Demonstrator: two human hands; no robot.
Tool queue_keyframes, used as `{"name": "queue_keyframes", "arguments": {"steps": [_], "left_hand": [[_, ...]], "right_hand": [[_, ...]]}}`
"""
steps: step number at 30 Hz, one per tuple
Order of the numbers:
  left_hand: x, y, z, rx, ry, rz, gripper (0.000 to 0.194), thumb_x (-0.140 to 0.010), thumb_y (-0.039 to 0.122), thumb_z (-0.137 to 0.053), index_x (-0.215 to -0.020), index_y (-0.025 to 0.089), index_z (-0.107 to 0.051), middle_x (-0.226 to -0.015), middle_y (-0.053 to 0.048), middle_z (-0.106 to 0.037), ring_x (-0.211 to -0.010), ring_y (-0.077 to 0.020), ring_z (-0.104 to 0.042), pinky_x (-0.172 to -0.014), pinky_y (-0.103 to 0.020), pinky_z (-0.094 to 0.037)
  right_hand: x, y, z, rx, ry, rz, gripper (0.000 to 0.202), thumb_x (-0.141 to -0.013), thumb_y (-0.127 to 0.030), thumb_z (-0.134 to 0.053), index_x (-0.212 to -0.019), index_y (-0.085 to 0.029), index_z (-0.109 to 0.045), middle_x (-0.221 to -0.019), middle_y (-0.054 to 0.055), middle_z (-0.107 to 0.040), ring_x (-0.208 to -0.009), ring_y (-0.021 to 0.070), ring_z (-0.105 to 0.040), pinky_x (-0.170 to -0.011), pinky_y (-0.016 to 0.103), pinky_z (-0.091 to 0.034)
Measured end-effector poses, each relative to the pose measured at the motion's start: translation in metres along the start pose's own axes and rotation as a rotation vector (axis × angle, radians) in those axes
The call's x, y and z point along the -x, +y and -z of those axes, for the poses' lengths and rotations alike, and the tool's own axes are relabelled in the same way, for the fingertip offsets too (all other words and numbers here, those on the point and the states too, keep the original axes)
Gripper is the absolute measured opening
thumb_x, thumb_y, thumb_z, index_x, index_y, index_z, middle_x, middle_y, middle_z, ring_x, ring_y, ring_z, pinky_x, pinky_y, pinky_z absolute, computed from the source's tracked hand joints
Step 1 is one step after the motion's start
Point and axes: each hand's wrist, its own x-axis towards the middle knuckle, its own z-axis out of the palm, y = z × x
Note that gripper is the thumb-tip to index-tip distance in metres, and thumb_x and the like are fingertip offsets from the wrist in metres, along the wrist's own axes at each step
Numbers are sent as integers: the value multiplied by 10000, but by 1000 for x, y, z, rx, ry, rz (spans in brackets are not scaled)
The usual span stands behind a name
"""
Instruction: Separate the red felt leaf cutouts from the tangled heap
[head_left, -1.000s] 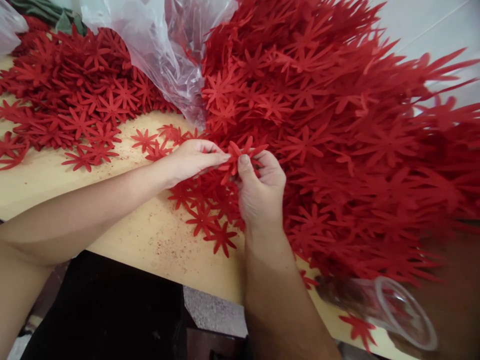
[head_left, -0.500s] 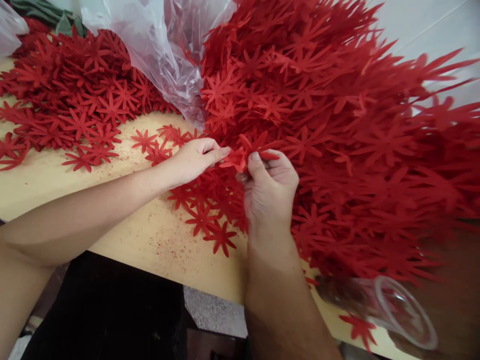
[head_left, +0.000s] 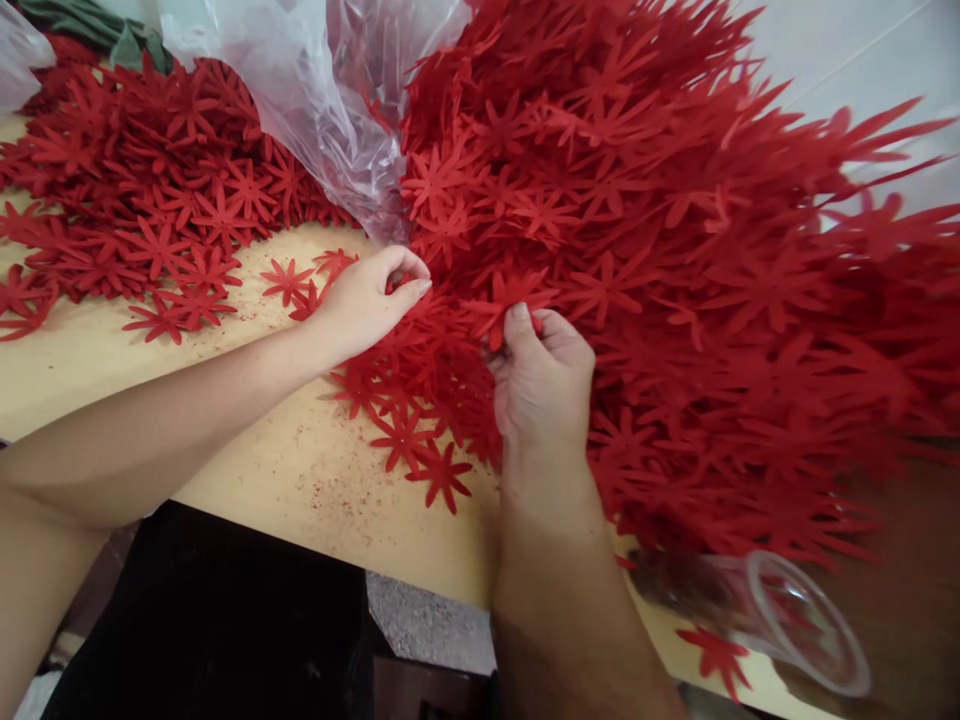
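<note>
My right hand (head_left: 544, 385) pinches red fabric flower petals (head_left: 499, 305) between thumb and fingers, in front of the big red heap. To its left, a short gap away, my left hand (head_left: 375, 300) has its thumb and index fingertips brought together. Whatever those tips hold, if anything, is too small or hidden to make out. Loose star-shaped red petals (head_left: 442, 476) lie on the table below and between the hands.
A tall mass of red petals (head_left: 675, 300) fills the right side. Another pile (head_left: 150, 190) lies at the left. Between them is a clear plastic bag (head_left: 330, 120). A transparent plastic cup (head_left: 802, 620) lies on its side near the front edge of the yellowish table (head_left: 300, 480).
My left hand has drawn back left and slightly up, away from the flower petals it was touching. My right hand keeps hold of them almost in place.
</note>
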Motion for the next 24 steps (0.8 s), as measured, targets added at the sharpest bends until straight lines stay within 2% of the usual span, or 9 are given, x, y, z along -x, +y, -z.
{"name": "queue_keyframes", "arguments": {"steps": [4, 9, 12, 16, 19, 24], "left_hand": [[2, 6, 0, 67, -27, -33, 78, -773, 206, -553, -789, 143, -598, -698, 24, -570, -649, -72, -447, -692, -260, -374], [11, 12, -8, 228, -217, -11, 182, -734, 300, -621, -810, 135, -621, -756, 1, -610, -713, -82, -507, -732, -263, -410], [13, 11, -11, 275, -246, 60, 209, -727, 299, -631, -853, 132, -628, -797, -7, -620, -736, -81, -517, -756, -266, -416], [12, 12, -10, 357, -289, 198, 208, -742, 305, -619, -861, 134, -629, -780, 3, -609, -723, -74, -513, -755, -264, -413], [11, 14, -7, 395, -281, 244, 158, -752, 290, -611, -751, 131, -602, -685, 19, -567, -648, -61, -483, -690, -246, -403], [7, 16, 0, 336, -156, 284, 143, -757, 282, -616, -711, 162, -552, -535, 57, -425, -503, -47, -366, -538, -229, -319]], "right_hand": [[2, 1, 1, 58, -44, -5, 375, -658, -488, -676, -582, -181, -474, -548, -74, -440, -486, 32, -385, -486, 193, -349], [8, 0, -4, 92, -168, -8, 414, -667, -514, -660, -550, -176, -453, -522, -74, -379, -477, 32, -329, -471, 199, -300], [11, -1, -7, 47, -224, 3, 401, -697, -517, -632, -560, -179, -466, -542, -66, -398, -504, 37, -367, -495, 200, -329], [14, -2, -9, -15, -224, 7, 374, -709, -529, -615, -602, -192, -492, -582, -59, -444, -535, 44, -416, -508, 199, -365], [14, -4, -9, -26, -216, 4, 381, -690, -547, -622, -614, -200, -484, -590, -59, -436, -542, 51, -436, -500, 204, -380], [13, -5, -8, 31, -164, 16, 383, -729, -550, -576, -602, -211, -452, -565, -55, -400, -521, 64, -423, -478, 214, -385]]}}
